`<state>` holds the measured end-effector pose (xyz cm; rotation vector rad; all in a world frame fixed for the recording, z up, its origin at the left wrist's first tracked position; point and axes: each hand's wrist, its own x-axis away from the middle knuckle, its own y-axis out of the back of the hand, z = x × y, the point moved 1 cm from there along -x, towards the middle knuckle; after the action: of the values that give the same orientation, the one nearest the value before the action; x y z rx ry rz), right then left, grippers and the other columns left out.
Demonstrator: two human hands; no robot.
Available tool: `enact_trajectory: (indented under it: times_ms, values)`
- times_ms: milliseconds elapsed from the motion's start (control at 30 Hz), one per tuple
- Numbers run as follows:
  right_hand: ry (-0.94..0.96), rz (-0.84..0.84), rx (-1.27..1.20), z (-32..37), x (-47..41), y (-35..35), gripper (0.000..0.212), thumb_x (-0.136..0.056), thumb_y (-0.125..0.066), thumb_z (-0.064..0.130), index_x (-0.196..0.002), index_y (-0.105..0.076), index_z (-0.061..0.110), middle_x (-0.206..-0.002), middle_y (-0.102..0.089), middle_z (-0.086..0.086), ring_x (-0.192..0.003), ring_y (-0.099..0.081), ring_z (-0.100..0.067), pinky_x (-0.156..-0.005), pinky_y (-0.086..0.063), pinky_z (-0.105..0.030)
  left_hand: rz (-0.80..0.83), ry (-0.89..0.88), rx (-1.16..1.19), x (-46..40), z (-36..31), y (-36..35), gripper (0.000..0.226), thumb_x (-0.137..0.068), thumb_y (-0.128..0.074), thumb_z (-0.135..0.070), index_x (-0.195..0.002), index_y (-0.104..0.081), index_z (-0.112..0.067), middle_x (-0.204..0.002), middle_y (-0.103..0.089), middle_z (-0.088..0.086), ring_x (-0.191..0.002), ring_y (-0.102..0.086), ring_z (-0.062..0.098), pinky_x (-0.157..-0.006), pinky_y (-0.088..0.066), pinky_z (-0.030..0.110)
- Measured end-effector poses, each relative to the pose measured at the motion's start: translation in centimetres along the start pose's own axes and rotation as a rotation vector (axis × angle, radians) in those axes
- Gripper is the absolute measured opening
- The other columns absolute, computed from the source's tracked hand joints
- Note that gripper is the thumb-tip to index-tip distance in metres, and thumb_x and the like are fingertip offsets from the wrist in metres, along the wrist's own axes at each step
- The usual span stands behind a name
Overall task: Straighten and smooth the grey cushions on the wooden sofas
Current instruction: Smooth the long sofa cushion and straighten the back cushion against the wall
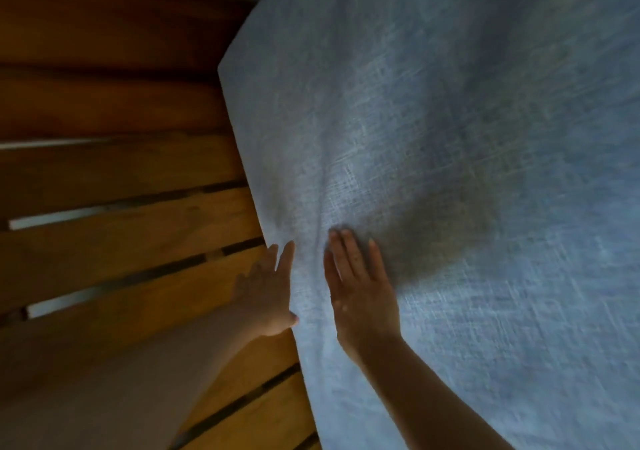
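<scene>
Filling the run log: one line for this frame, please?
phase: smoothing | left hand: open, at grey cushion edge | right hand: flat on cushion | wooden slats beside cushion

Your single head view looks steeply down, very near the grey woven cushion (433, 138) (filling the right), brown wooden slats (121, 242) left.

one grey cushion (433, 138), filling view right of slats. two hands on cushion's left edge: left hand (268, 294), right hand (360, 287). about six wooden slats (131, 242) left of cushion, gaps between.
</scene>
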<state>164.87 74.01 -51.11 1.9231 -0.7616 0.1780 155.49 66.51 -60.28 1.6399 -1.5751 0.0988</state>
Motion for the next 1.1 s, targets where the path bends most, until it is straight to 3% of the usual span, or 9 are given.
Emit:
enact_trajectory:
  times_ms: [133, 233, 467, 733, 867, 900, 967, 1033, 1100]
  values:
    - [0.075, -0.028, 0.033, -1.8, 0.3, -2.5, 0.096, -0.081, -0.063, 0.049, -0.153, -0.014, 0.010, -0.160, 0.011, -0.015, -0.147, 0.015, -0.030, -0.116, 0.016, -0.048, -0.029, -0.033, 0.187, -1.1, -0.6, -3.7, 0.133, -0.077, -0.079, -0.034, -0.125, 0.045, -0.044, -0.157, 0.026, -0.001, -0.143, -0.026, 0.026, -0.105, -0.042, 0.039]
    - [0.147, -0.040, 0.127, -3.0, 0.4, -3.3, 0.091, -0.084, -0.056, 0.056, -0.153, -0.015, 0.012, -0.160, 0.008, -0.015, -0.147, 0.011, -0.030, -0.118, 0.011, -0.049, -0.051, -0.017, 0.275, -1.5, -2.2, -5.7, 0.136, -0.077, -0.078, -0.036, -0.111, 0.054, -0.046, -0.154, 0.032, 0.005, -0.112, -0.059, 0.022, -0.076, -0.054, 0.024]
    - [0.168, -0.143, 0.341, -4.3, 0.9, -4.4, 0.086, -0.094, -0.024, 0.061, -0.151, 0.009, 0.007, -0.153, 0.030, -0.022, -0.141, 0.029, -0.036, -0.112, 0.021, -0.052, -0.160, 0.007, 0.314, -2.7, -4.1, -7.5, 0.138, -0.074, -0.078, -0.041, -0.116, 0.053, -0.037, -0.152, 0.035, 0.014, -0.114, -0.057, 0.021, -0.072, -0.048, 0.018]
    - [0.161, -0.117, 0.339, -5.6, 0.0, -5.2, 0.085, -0.091, -0.034, 0.062, -0.152, -0.006, 0.010, -0.158, 0.017, -0.020, -0.145, 0.019, -0.034, -0.114, 0.019, -0.051, -0.154, -0.009, 0.283, -4.3, -5.2, -6.9, 0.135, -0.075, -0.077, -0.042, -0.123, 0.049, -0.034, -0.153, 0.032, 0.015, -0.115, -0.057, 0.023, -0.075, -0.054, 0.027]
    - [0.169, -0.102, 0.317, -5.2, 0.1, -4.8, 0.087, -0.089, -0.042, 0.061, -0.152, -0.011, 0.010, -0.159, 0.011, -0.019, -0.146, 0.014, -0.033, -0.116, 0.016, -0.051, -0.170, -0.052, 0.258, -3.4, -4.4, -6.5, 0.130, -0.077, -0.075, -0.042, -0.126, 0.046, -0.036, -0.157, 0.021, 0.012, -0.107, -0.061, 0.018, -0.064, -0.052, 0.021]
    - [0.161, -0.101, 0.293, -5.1, 0.1, -4.6, 0.088, -0.087, -0.047, 0.059, -0.152, -0.015, 0.010, -0.159, 0.007, -0.019, -0.147, 0.011, -0.032, -0.117, 0.013, -0.051, -0.177, -0.066, 0.257, -3.3, -4.1, -6.5, 0.129, -0.078, -0.074, -0.041, -0.128, 0.044, -0.037, -0.158, 0.018, 0.011, -0.110, -0.060, 0.018, -0.065, -0.052, 0.020]
    - [0.149, -0.113, 0.229, -4.8, 0.2, -4.3, 0.087, -0.083, -0.058, 0.053, -0.150, -0.025, 0.008, -0.160, -0.003, -0.018, -0.148, 0.003, -0.032, -0.118, 0.009, -0.050, -0.190, -0.086, 0.247, -2.8, -3.4, -5.7, 0.124, -0.081, -0.073, -0.038, -0.136, 0.038, -0.036, -0.160, 0.012, 0.007, -0.128, -0.048, 0.022, -0.086, -0.053, 0.027]
    - [0.128, -0.140, 0.139, -4.3, 0.1, -4.3, 0.084, -0.076, -0.071, 0.040, -0.145, -0.037, 0.005, -0.157, -0.017, -0.019, -0.147, -0.009, -0.033, -0.119, 0.003, -0.049, -0.210, -0.084, 0.248, -2.5, -2.8, -4.8, 0.116, -0.084, -0.071, -0.034, -0.144, 0.028, -0.034, -0.161, 0.008, 0.004, -0.141, -0.031, 0.024, -0.106, -0.042, 0.034]
    - [0.089, -0.133, 0.036, -3.6, -0.1, -4.0, 0.081, -0.064, -0.082, 0.028, -0.134, -0.052, 0.001, -0.150, -0.034, -0.022, -0.141, -0.028, -0.037, -0.116, -0.011, -0.050, -0.213, -0.052, 0.299, -2.3, -2.3, -3.2, 0.108, -0.087, -0.068, -0.031, -0.148, 0.021, -0.031, -0.161, 0.005, 0.003, -0.144, -0.023, 0.024, -0.113, -0.032, 0.035]
